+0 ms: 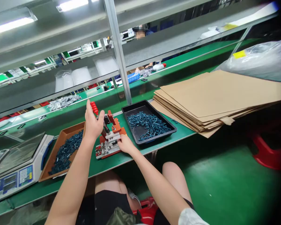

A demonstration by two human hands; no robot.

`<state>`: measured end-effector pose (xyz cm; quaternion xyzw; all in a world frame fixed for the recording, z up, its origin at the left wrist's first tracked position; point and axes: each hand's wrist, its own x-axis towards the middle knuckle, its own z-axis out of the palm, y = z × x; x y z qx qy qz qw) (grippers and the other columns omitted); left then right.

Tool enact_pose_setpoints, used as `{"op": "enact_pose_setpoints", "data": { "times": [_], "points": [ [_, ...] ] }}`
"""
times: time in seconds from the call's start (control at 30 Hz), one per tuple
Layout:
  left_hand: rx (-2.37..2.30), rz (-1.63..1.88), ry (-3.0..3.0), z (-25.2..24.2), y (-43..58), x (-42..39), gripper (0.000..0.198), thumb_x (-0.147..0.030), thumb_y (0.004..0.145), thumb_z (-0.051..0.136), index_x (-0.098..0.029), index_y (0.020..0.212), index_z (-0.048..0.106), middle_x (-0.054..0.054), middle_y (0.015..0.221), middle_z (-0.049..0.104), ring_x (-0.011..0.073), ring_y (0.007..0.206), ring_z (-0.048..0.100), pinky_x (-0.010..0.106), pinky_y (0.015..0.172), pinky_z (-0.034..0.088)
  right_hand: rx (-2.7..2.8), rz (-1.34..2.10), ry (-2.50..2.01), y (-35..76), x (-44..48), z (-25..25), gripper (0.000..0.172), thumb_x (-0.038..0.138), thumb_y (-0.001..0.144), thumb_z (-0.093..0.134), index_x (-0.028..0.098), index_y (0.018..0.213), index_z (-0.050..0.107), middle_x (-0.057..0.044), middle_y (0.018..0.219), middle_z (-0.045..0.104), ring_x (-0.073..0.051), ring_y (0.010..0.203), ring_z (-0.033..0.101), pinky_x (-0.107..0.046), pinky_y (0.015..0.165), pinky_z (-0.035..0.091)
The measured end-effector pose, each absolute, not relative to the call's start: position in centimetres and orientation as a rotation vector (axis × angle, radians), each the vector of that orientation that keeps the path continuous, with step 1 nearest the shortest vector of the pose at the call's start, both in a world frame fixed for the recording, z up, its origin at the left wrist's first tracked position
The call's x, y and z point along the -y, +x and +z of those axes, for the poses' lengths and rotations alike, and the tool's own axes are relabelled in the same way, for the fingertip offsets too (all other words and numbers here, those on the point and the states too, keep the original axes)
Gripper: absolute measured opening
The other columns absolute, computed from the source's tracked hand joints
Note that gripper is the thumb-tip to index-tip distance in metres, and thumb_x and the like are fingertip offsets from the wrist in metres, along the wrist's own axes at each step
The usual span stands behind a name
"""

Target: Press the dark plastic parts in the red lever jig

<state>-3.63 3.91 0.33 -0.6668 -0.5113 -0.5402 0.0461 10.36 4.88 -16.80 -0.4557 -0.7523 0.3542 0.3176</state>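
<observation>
In the head view, the press point(116, 126) is being supported by the green bench point(93, 166), between a brown tray point(71, 128) on the left and a black tray point(152, 110) on the right. Its red handle point(94, 107) is being framed by the left hand point(93, 125), whose fingers are being held straight and apart from the thumb; whether the handle is being touched by the palm cannot be told. The grey block point(113, 137) at the base is being met by the fingertips of the right hand point(125, 143); whether anything is being pinched there is being hidden by the fingers, so its closure cannot be told. By its look, the press is being judged stiff, metallic and fairly heavy, best taken by its base if it is being shifted. The handle is being judged hard and smooth, perhaps slippery, but its ridges are being offered as a hold for a fully wrapped hand. The block is being judged rigid, with fingertips best being placed on its outer edge, clear of the mechanism. Small blue pieces point(148, 125) are being held in both trays; these are being judged light, stiff and easily dropped, best being taken singly by the middle.
</observation>
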Motion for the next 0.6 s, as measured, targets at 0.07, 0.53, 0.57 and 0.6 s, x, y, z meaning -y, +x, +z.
{"op": "enact_pose_setpoints", "data": {
  "times": [0.07, 0.53, 0.57, 0.6],
  "points": [
    [1.565, -1.655, -1.963, -4.0, -5.1, -1.3, 0.066, -0.039, 0.09, 0.062, -0.021, 0.149, 0.038, 0.017, 0.148, 0.048, 0.0287, 0.138, 0.046, 0.047, 0.118, 0.033, 1.973, 0.878, -1.207, 10.4, -4.5, -17.0, 0.021, 0.013, 0.086, 0.053, 0.015, 0.099, 0.069, -0.011, 0.108, 0.066, -0.022, 0.099, 0.062, -0.031, 0.091, 0.047],
    [2.355, -2.297, -1.416, -18.6, -9.8, 0.9, 0.049, -0.053, 0.101, 0.023, -0.018, 0.104, 0.058, 0.016, 0.099, 0.076, 0.0238, 0.093, 0.073, 0.042, 0.091, 0.055, 1.978, 0.811, -1.125, 8.8, -4.5, -19.5, 0.037, 0.023, 0.085, 0.05, 0.018, 0.116, 0.07, -0.011, 0.122, 0.067, -0.025, 0.117, 0.059, -0.04, 0.106, 0.043],
    [2.325, -2.356, -1.364, -18.7, -10.1, 0.7, 0.052, -0.053, 0.101, 0.019, -0.017, 0.104, 0.056, 0.017, 0.095, 0.076, 0.0237, 0.089, 0.074, 0.042, 0.087, 0.056, 1.978, 0.8, -1.107, 8.7, -4.9, -19.7, 0.036, 0.025, 0.085, 0.05, 0.018, 0.114, 0.071, -0.011, 0.12, 0.068, -0.025, 0.117, 0.059, -0.04, 0.107, 0.043],
    [2.294, -2.4, -1.328, -18.8, -10.4, 0.7, 0.053, -0.055, 0.101, 0.019, -0.017, 0.105, 0.055, 0.017, 0.093, 0.076, 0.0243, 0.089, 0.074, 0.042, 0.086, 0.057, 1.974, 0.79, -1.1, 8.6, -5.2, -19.8, 0.035, 0.027, 0.085, 0.05, 0.018, 0.111, 0.071, -0.011, 0.117, 0.069, -0.026, 0.116, 0.059, -0.041, 0.106, 0.043]
  ]
}}
